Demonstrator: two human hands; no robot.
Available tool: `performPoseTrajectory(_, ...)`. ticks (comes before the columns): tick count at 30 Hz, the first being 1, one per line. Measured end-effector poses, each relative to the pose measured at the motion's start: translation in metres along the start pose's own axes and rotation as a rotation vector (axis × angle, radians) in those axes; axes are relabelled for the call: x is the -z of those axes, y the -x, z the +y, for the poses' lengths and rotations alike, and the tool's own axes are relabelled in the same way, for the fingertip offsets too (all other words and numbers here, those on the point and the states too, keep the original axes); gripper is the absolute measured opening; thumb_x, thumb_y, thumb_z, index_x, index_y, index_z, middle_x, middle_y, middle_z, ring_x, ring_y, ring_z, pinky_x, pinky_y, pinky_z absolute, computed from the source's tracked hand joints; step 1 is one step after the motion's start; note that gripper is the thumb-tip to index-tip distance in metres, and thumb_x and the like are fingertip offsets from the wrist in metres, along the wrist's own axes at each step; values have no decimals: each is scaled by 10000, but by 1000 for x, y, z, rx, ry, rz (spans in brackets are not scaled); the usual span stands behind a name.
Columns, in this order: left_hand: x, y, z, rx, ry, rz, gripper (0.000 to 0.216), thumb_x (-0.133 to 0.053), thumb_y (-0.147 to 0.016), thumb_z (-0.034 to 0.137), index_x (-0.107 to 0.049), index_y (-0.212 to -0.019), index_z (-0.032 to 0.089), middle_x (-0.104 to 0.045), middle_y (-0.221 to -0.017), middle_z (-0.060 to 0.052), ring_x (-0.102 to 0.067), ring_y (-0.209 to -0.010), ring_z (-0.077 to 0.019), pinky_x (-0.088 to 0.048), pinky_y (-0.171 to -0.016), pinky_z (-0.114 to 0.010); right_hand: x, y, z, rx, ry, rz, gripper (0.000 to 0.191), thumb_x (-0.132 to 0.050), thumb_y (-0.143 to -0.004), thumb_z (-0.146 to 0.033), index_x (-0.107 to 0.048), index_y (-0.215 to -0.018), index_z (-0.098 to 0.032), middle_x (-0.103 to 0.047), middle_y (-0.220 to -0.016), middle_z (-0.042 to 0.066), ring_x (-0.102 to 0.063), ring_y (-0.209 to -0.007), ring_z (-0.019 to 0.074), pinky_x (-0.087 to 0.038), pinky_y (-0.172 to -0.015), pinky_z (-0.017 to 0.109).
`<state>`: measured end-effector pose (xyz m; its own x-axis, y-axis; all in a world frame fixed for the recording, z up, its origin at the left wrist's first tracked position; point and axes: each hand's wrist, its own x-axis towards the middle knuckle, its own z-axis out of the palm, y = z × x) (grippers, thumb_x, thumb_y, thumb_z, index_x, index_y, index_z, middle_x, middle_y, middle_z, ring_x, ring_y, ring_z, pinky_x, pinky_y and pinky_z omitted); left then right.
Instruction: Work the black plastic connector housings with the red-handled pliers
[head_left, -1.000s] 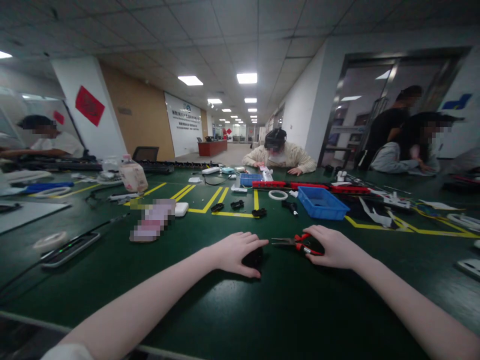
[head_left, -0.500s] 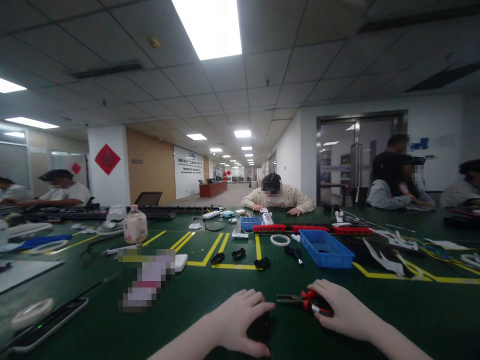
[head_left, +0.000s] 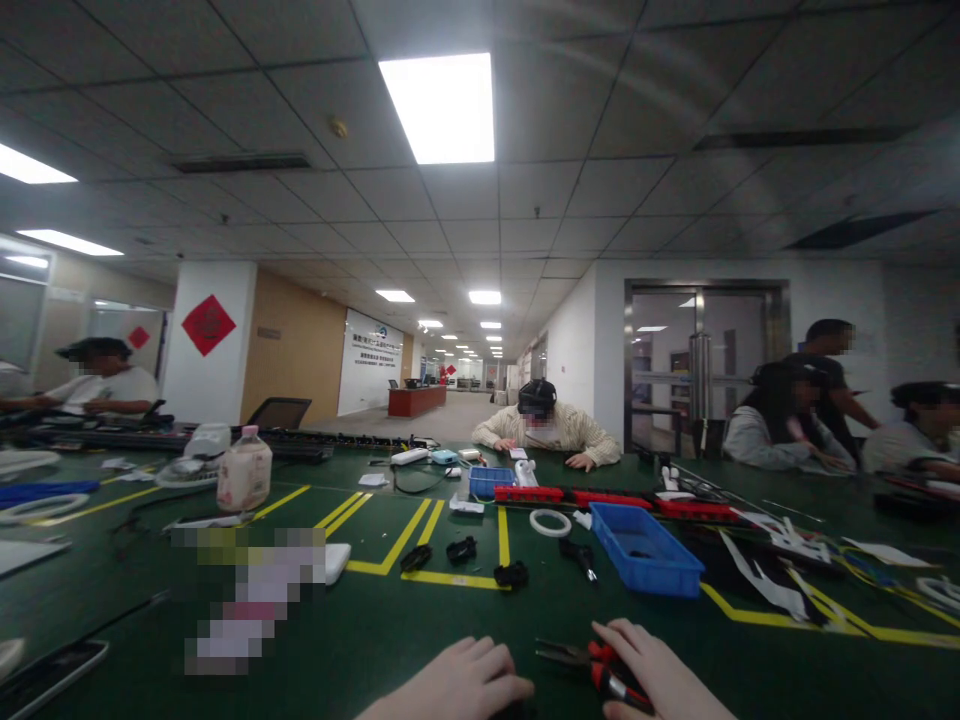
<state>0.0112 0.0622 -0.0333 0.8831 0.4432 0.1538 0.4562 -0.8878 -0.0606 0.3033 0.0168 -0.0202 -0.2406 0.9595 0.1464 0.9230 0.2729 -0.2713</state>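
At the bottom edge, my left hand (head_left: 469, 682) curls over a dark object, of which only a black sliver shows under the fingers; its kind cannot be made out. To its right, my right hand (head_left: 651, 672) is closed around the red-and-black handles of a pair of needle-nose pliers (head_left: 600, 668). The metal jaws point left toward my left hand, apart from it. Beyond my hands lie several small black parts (head_left: 461, 549) and a black tool with a metal tip (head_left: 579, 560), whose kind is unclear.
A blue bin (head_left: 646, 550) stands beyond my right hand, with red strips (head_left: 611, 499) behind it. A white ring (head_left: 550, 522) lies near the bin. Left are a pinkish bottle (head_left: 244, 470) and a phone-like device (head_left: 56, 678). Across the green table (head_left: 390, 620) a person (head_left: 546, 430) leans forward.
The view has tipped upward, so the table and both hands sit lower in the picture. My right hand still holds the pliers, and my left hand stays over the dark object.
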Motion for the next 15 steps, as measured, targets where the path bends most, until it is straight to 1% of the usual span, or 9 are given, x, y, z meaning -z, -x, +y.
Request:
performPoseTrajectory(4,0,0,1,10,-4,1,367,-510,-924,372,-484,-1278,277,-601,-1107,-57,-590,-965,-234,-449,-827,-313,0,-1,-8,-19,44,-21,641,-505,-808,-449,-475,-1380,-161,-460,-1427,160,-446,-1297,336,-368,-1065,485)
performPoseTrajectory(8,10,4,6,22,43,-7,373,-491,-939,402,-482,-1291,281,-595,-1113,-61,-590,-986,-240,-447,-853,-328,0,-1,-12,-15,92,-37,612,-423,-861,-436,-458,-1387,-125,-468,-1419,162,-434,-1309,325,-347,-1083,500)
performPoseTrajectory(12,20,6,9,13,99,-46,489,-468,-910,526,-463,-1322,263,-574,-1154,-81,-580,-1003,-262,-448,-870,-366,0,0,-12,-3,111,5,558,-387,-889,-436,-488,-1371,-175,-497,-1402,133,-439,-1309,307,-343,-1088,501)
performPoseTrajectory(15,22,7,7,-4,133,-76,567,-459,-879,590,-457,-1335,252,-566,-1159,-92,-574,-1011,-276,-455,-869,-386,-2,-1,-7,26,75,27,531,-383,-898,-467,-528,-1332,-198,-529,-1374,123,-466,-1286,288,-357,-1082,477)
